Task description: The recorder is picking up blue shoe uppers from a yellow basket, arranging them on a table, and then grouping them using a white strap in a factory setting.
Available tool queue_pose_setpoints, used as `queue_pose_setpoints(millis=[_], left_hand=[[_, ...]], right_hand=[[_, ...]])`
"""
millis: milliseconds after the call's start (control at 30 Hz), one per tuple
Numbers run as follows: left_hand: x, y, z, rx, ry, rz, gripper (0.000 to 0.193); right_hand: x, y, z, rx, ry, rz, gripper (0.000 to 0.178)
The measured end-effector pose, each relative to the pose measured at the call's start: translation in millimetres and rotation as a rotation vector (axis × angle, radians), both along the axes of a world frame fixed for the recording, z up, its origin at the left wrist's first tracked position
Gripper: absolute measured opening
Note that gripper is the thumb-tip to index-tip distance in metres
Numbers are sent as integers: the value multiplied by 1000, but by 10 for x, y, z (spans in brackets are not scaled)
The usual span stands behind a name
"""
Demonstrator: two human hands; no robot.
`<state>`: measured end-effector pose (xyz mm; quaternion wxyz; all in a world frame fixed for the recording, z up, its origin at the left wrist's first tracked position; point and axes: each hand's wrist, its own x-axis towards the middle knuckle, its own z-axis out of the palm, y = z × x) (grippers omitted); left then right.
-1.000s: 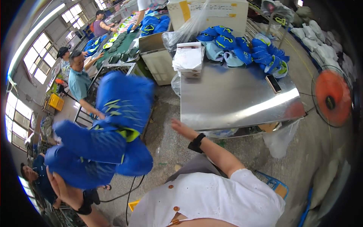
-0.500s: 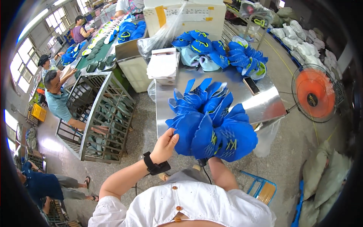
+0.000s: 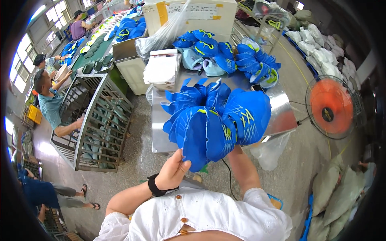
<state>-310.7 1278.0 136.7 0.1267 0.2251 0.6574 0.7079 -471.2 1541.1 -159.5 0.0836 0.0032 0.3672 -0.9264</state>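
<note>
Speckled concrete floor [image 3: 138, 124] runs beneath a smooth, shining metal tabletop [image 3: 281, 106] in a busy workshop, where we hold up a thick bundle of blue shoe pieces [image 3: 245, 116], hiding the middle of the tabletop's near edge. Thin, curved sheets fan out like petals, their rims wavy, some marked with crossed pale lines and bright yellow-green lacing.

Our left hand [image 3: 175, 165] comes in from the lower left, elbow bent, a black strap [image 3: 155, 185] around the wrist; its thumb and fingers pinch the lower edge of the nearest piece. Our right hand [image 3: 237, 151] rises from below and disappears behind the bundle, so we cannot tell how its fingers are set.

Along the tabletop's far edge, rumpled heaps of similar blue pieces [image 3: 257, 62] lie beside soft, pale grey-blue ones [image 3: 191, 60]. White paper [image 3: 162, 68] is stacked on a box near the far left corner, while a dark phone [image 3: 258, 87] shows toward the right edge, partly covered by our bundle. Past the left edge, a co-worker in a teal shirt [image 3: 50, 108] stands at a slatted metal crate [image 3: 86, 122] of rounded grey-green pieces. Beyond the right edge stands a round, wire-caged orange fan [image 3: 331, 106].
</note>
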Motion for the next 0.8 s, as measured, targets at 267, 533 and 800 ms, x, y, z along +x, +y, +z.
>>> queue_pose_setpoints(millis=[267,533,800], left_hand=[[-871,363,-536,-616,744,-312,49],[-1299,165,-1481,-869,598,-391,69],[-1836,121,-1570,-845,813,-145,42]], right_hand=[[237,859,-278,-59,-54,-238,43],[1391,559,615,191,-639,-434,53],[814,1549,1220,582,-128,-907,86]])
